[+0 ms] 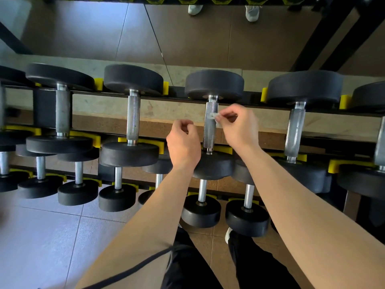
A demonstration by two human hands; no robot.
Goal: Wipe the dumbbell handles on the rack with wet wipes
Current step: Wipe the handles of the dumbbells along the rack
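Black dumbbells with knurled steel handles lie across a black rack with yellow cradles [155, 143]. My right hand [239, 128] pinches a small white wet wipe [214, 116] against the right side of the middle dumbbell handle [210, 130] on the top row. My left hand [183, 140] hovers just left of that handle, fingers curled in with nothing visible in them. Other top-row handles stand to the left [133, 117] and to the right [294, 130].
A lower row of smaller dumbbells [201, 209] sits beneath my forearms. A mirror [187, 34] behind the rack reflects brown floor and shoes. Pale floor tiles [41, 236] lie at lower left. My dark trousers and a shoe [228, 234] show below.
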